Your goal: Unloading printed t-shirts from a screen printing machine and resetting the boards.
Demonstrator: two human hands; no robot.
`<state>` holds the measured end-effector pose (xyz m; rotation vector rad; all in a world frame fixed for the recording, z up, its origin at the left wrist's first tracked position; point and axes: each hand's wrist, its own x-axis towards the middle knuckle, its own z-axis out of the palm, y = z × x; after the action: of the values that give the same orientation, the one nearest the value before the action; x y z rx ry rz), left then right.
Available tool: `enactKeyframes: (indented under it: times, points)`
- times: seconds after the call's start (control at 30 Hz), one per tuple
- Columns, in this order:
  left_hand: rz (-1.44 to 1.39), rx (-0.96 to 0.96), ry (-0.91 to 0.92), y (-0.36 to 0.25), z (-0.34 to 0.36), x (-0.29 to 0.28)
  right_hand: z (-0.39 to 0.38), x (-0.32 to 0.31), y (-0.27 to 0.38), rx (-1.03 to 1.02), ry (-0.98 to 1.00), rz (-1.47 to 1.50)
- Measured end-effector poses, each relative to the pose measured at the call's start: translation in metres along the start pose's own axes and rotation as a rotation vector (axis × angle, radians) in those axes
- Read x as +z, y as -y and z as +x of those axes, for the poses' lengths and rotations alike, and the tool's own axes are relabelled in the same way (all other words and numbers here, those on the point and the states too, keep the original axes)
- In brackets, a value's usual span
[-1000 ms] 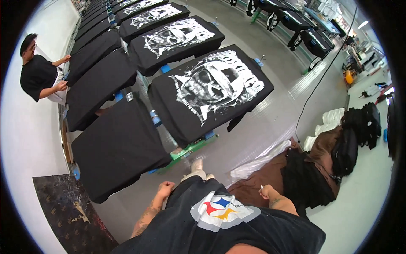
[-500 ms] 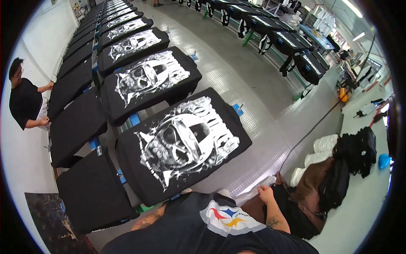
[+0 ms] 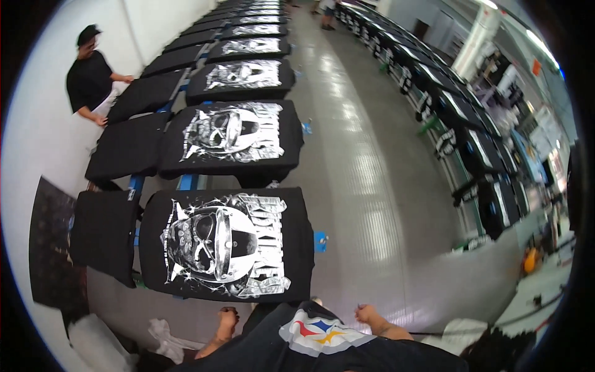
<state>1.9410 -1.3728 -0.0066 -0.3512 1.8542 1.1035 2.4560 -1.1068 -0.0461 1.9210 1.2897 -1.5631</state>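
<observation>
My left hand hangs beside my dark shirt, just below the nearest printed black garment, with its fingers curled; what it holds, if anything, is hidden. My right hand is to the right of that garment, over the floor, its fingers closed around something small that I cannot make out. The garment lies flat on a board and carries a large white and grey skull print. An unprinted black garment lies on the board to its left.
Rows of black garments on boards recede ahead. A co-worker stands at the far left. A second row runs along the right beyond a metal-floored aisle. A dark stained panel stands at near left.
The view has swung round, so the rows now point straight ahead and the nearest printed garment sits square below. My left hand, hidden half a second ago, shows again at the lower edge.
</observation>
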Motion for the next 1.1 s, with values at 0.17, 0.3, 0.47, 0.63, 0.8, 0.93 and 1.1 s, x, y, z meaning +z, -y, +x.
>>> enactKeyframes:
  times: [0.17, 0.3, 0.47, 0.63, 0.8, 0.93, 1.1]
  points:
    - [-0.094, 0.064, 0.015, -0.022, -0.064, 0.065, 0.069, -0.159, 0.187, -0.419, 0.026, -1.441]
    - [-0.542, 0.028, -0.115, -0.043, -0.064, 0.089, 0.068, -0.171, 0.36, -0.755, -0.362, -1.038]
    - [-0.792, 0.064, -0.154, -0.046, -0.062, 0.103, 0.009, -0.105, 0.528, -1.121, -0.441, -0.443]
    - [-1.026, 0.035, -0.147, -0.041, -0.12, 0.121, -0.016, -0.056, 0.601, -1.435, -0.303, -0.299]
    - [-1.255, 0.017, -0.063, -0.027, -0.154, 0.171, -0.008, -0.048, 0.636, -0.864, 0.402, -0.545]
    - [-1.303, 0.188, 0.048, -0.007, -0.158, 0.213, -0.005, -0.053, 0.652, -0.773, 0.501, -0.677]
    - [-0.061, 0.383, -0.562, -0.016, -0.181, 0.243, -0.003, -0.051, 0.668, -1.347, 0.388, -1.055]
